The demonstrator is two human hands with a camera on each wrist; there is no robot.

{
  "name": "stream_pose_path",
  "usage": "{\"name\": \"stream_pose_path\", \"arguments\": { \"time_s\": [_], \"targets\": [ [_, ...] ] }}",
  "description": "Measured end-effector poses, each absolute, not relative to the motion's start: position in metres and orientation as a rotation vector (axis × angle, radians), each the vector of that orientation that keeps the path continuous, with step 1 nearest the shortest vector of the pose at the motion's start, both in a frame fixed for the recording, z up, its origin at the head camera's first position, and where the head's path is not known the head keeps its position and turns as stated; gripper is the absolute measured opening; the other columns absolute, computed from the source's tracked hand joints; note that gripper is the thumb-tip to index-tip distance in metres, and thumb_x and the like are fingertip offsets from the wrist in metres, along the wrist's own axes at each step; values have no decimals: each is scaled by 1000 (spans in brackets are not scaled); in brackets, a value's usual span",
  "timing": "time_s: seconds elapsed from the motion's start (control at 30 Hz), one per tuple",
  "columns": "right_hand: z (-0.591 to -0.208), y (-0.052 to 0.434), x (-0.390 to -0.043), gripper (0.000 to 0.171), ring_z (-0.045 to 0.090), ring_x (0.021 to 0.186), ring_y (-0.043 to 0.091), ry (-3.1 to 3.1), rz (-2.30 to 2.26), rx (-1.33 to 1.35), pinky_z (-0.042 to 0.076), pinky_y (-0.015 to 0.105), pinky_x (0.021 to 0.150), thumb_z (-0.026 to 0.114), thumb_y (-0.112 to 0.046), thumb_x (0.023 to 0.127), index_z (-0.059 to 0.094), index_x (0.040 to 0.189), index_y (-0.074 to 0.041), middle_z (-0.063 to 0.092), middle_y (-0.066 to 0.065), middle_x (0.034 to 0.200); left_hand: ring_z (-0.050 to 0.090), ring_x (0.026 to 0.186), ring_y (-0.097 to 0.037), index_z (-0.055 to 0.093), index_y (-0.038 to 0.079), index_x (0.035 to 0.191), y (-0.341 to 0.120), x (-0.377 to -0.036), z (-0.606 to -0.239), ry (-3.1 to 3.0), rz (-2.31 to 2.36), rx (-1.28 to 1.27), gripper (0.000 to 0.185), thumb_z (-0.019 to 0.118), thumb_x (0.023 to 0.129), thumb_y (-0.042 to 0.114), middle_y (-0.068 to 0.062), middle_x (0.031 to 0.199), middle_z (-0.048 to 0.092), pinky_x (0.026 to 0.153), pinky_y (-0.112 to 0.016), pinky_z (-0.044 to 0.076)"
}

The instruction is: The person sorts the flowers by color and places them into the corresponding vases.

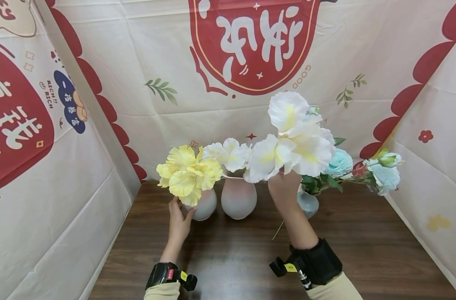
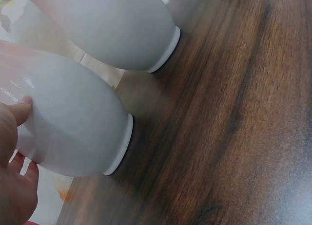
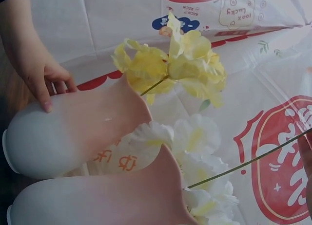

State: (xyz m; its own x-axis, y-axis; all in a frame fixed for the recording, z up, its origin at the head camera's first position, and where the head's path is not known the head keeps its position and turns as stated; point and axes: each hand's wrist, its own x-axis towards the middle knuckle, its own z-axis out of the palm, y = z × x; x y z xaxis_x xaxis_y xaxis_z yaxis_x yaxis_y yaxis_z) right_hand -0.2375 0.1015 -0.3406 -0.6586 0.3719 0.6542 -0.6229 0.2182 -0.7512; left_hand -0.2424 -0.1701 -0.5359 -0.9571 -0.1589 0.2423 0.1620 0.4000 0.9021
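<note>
My left hand (image 1: 180, 216) holds the side of the left white vase (image 1: 207, 205), thumb and fingers against its belly (image 2: 73, 122). A yellow flower (image 1: 188, 175) stands in that vase. My right hand (image 1: 285, 183) is raised in front of the pale blue vase (image 1: 308, 204) and pinches the stem of a large white-and-yellow flower (image 1: 297, 141). The stem's lower end (image 1: 278, 231) hangs free above the table. In the right wrist view the thin green stem (image 3: 243, 164) crosses over the mouth of the middle vase (image 3: 97, 200).
The pink-white middle vase (image 1: 238, 199) holds a white flower (image 1: 229, 154). Blue roses (image 1: 383, 173) lean right out of the pale blue vase. All three vases stand at the back of the dark wooden table (image 1: 242, 258), which printed cloth walls (image 1: 44, 208) enclose.
</note>
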Motion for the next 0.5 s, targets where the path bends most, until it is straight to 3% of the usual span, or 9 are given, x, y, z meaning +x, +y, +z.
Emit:
{"name": "stream_pose_path", "arguments": {
  "time_s": [0.03,0.2,0.3,0.5],
  "targets": [
    [-341,102,-239,21,32,71,1,-1688,1573,247,30,22,72,52,-1,93,39,83,11,36,-13,74,30,145,-43,15,0,156,-170,-243,-536,-2370,-1578,-4,76,62,97,10,-24,154,21,119,-55,29],
    [-344,101,-241,11,17,59,8,-1720,1546,250,24,26,61,51,3,88,42,91,9,33,-3,75,30,145,-44,15,-1,156,-170,-243,-537,-2363,-1580,-10,76,62,97,9,-25,153,22,119,-56,29],
    [-347,98,-241,32,24,61,8,-1695,1620,257,25,24,60,49,8,86,44,118,11,44,-2,91,30,145,-43,15,-1,155,-169,-243,-537,-2364,-1576,-8,76,62,97,9,-25,153,22,119,-55,29],
    [-352,99,-247,40,55,84,5,-1595,1680,433,49,16,70,56,11,87,46,126,13,57,-7,105,31,145,-43,17,0,155,-168,-245,-537,-2358,-1571,0,75,63,97,9,-25,153,23,119,-55,30]
  ]
}}
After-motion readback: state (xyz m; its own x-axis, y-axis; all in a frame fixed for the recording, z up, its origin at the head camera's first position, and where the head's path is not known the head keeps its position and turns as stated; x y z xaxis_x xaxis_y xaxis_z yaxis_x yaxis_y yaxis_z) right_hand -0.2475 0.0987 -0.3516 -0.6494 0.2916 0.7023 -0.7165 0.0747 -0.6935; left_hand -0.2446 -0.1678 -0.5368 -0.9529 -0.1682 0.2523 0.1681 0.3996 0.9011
